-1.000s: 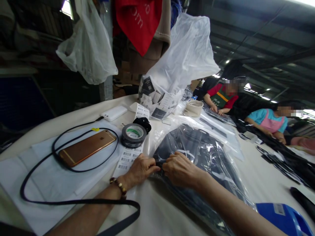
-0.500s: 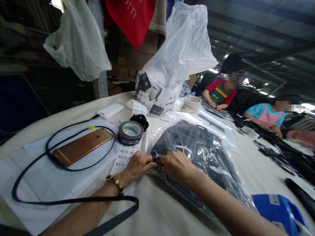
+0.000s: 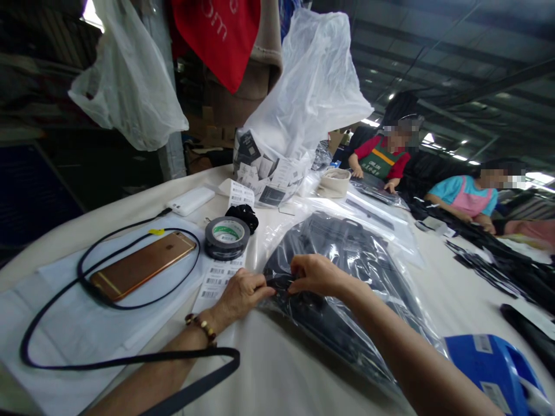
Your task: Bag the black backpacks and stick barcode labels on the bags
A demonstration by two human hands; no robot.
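Note:
A dark folded garment lies on the table inside a clear plastic bag. At the bag's near-left corner, my left hand pinches the gathered edge between thumb and fingers; a beaded bracelet circles that wrist. My right hand is just to the right, fingers curled down on the same bunched plastic. What lies under its fingertips is partly hidden. A strip of barcode labels runs beside my left hand, with a roll of dark tape on it.
On white sheets at left lie a phone and a black cord. A white power bank is behind them. A bag of printed tags stands at the back, a blue tape dispenser at right. Two co-workers sit farther off.
My right hand has shifted slightly, its fingers lifting and opening a little from my left hand. My left hand keeps its pinch. The whole view has drifted slightly.

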